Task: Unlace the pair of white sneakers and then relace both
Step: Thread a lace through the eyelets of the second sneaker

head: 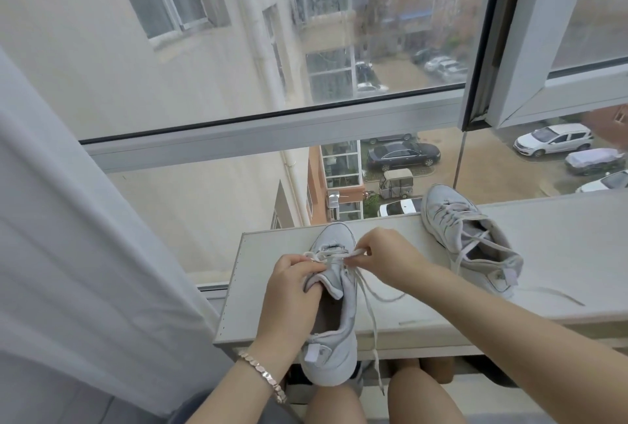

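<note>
A white sneaker [334, 318] lies toe-away on the white shelf [407, 308] in front of me, its heel hanging over the near edge. My left hand [289, 301] grips its tongue and left side. My right hand [384, 259] pinches a loop of white lace [368, 301] at the eyelets; the loose end trails down past the shelf edge. The second white sneaker [469, 240] lies to the right, laced loosely, with one lace end stretched across the shelf.
A large window with a white frame [272, 131] stands right behind the shelf, with an opened sash [557, 90] at the upper right. A white curtain [78, 253] hangs at the left. My knees show below the shelf edge.
</note>
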Motion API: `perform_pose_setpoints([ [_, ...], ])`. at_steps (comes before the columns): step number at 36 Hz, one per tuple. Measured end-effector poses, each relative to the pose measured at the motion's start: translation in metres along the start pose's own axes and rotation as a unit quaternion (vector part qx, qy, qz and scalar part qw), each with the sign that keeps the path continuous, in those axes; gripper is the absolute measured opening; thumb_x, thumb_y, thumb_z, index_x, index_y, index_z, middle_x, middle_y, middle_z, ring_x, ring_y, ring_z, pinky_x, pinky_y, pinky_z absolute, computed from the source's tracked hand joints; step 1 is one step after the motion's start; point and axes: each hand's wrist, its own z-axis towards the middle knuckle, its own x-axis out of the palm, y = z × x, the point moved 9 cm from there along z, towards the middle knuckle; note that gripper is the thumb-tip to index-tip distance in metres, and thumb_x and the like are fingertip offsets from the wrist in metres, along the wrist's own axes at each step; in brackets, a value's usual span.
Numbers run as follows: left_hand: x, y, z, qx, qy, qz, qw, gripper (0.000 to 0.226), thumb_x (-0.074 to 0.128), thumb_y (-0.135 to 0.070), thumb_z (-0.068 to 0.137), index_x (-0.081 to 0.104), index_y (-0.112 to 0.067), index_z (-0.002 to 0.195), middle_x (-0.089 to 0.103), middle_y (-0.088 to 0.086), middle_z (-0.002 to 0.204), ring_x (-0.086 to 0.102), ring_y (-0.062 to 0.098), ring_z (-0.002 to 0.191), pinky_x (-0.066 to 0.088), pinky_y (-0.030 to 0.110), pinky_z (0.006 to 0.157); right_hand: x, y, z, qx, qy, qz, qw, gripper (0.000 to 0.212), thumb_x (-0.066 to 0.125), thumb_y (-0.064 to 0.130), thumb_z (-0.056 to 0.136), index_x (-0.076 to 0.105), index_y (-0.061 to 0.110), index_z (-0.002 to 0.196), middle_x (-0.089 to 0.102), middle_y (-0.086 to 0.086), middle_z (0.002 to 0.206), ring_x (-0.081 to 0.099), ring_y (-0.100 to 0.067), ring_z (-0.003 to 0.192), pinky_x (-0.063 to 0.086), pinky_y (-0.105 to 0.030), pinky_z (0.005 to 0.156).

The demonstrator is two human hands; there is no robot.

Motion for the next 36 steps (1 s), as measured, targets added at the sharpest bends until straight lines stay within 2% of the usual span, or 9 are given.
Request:
perform_pose_setpoints([
  [4,-0.003,-0.001,-0.001,0.014,-0.005,-0.011,1.0,0.029,0.057,0.004,0.082,0.072,-0.02,0.088,0.053,-0.013,0.097,0.048,-0.014,0.089,0.03,-0.006,0.076,0.006,-0.011,-0.006,-0.002,0.019,-0.039,0.999,0.037,0.057,0.03,0.09,0.045,0.008,0.063,0.038,-0.006,0.058,0.027,-0.011,0.046,0.026,-0.018,0.04],
  [10,-0.002,-0.001,0.002,0.022,-0.001,-0.029,0.999,0.03,0.058,0.008,0.08,0.072,-0.019,0.085,0.054,-0.015,0.095,0.049,-0.016,0.09,0.031,-0.005,0.077,0.009,-0.022,-0.011,0.006,0.022,0.065,0.998,0.025,0.057,0.044,0.088,0.055,0.02,0.082,0.037,0.012,0.059,0.033,-0.001,0.05,0.033,-0.008,0.048],
  [14,-0.001,-0.002,0.003,0.023,0.006,-0.03,0.999,0.034,0.057,0.008,0.08,0.072,-0.022,0.082,0.053,-0.018,0.095,0.049,-0.017,0.091,0.033,-0.002,0.079,0.023,-0.017,-0.01,0.0,0.06,0.091,0.994,0.039,0.056,0.034,0.091,0.039,0.019,0.059,0.033,0.007,0.053,0.028,-0.005,0.044,0.026,-0.015,0.04],
  [17,-0.002,-0.001,0.003,0.021,0.006,-0.025,0.999,0.035,0.057,0.008,0.081,0.071,-0.024,0.082,0.053,-0.018,0.096,0.049,-0.015,0.092,0.034,0.0,0.081,0.025,-0.015,-0.012,-0.003,0.07,0.102,0.992,0.037,0.052,0.029,0.093,0.038,0.016,0.061,0.033,0.005,0.054,0.028,-0.007,0.046,0.027,-0.015,0.041],
  [20,-0.004,0.0,0.001,0.026,0.004,-0.011,1.0,0.033,0.055,0.009,0.08,0.073,-0.019,0.082,0.054,-0.018,0.095,0.05,-0.015,0.091,0.032,-0.003,0.078,0.008,-0.023,-0.013,0.008,0.043,0.104,0.994,0.028,0.05,0.021,0.092,0.046,0.015,0.064,0.037,0.006,0.054,0.03,-0.007,0.048,0.024,-0.016,0.043],
  [24,-0.009,0.0,0.002,0.037,-0.014,0.018,0.999,0.033,0.051,0.012,0.08,0.073,-0.011,0.086,0.052,-0.021,0.092,0.05,-0.011,0.089,0.03,-0.004,0.077,-0.027,-0.042,-0.02,0.023,-0.015,0.094,0.995,0.038,0.046,0.015,0.092,0.036,0.019,0.056,0.032,0.008,0.049,0.027,-0.005,0.043,0.02,-0.018,0.043],
  [29,-0.013,0.004,0.006,0.012,-0.024,0.019,0.999,0.034,0.05,0.012,0.08,0.073,-0.012,0.088,0.053,-0.019,0.093,0.051,-0.001,0.089,0.031,-0.005,0.076,-0.08,-0.068,-0.036,0.074,-0.129,-0.044,0.988,0.037,0.047,0.018,0.09,0.032,0.018,0.057,0.037,0.004,0.051,0.033,-0.009,0.047,0.024,-0.027,0.047],
  [33,-0.004,-0.008,0.006,0.046,0.017,0.09,0.995,0.037,0.046,0.006,0.082,0.073,-0.017,0.095,0.051,-0.018,0.104,0.048,0.002,0.095,0.035,0.009,0.073,-0.07,-0.066,-0.038,0.086,-0.072,-0.116,0.987,0.039,0.042,0.024,0.094,0.031,0.017,0.057,0.037,0.002,0.052,0.033,-0.011,0.049,0.024,-0.03,0.049],
  [36,-0.002,-0.017,0.006,0.045,0.02,0.102,0.994,0.036,0.044,0.001,0.083,0.073,-0.02,0.092,0.055,-0.019,0.105,0.049,0.004,0.096,0.033,0.016,0.073,-0.056,-0.056,-0.037,0.066,-0.022,-0.026,0.997,0.036,0.045,0.041,0.094,0.043,0.023,0.062,0.043,0.008,0.052,0.039,-0.006,0.048,0.026,-0.024,0.047],
])
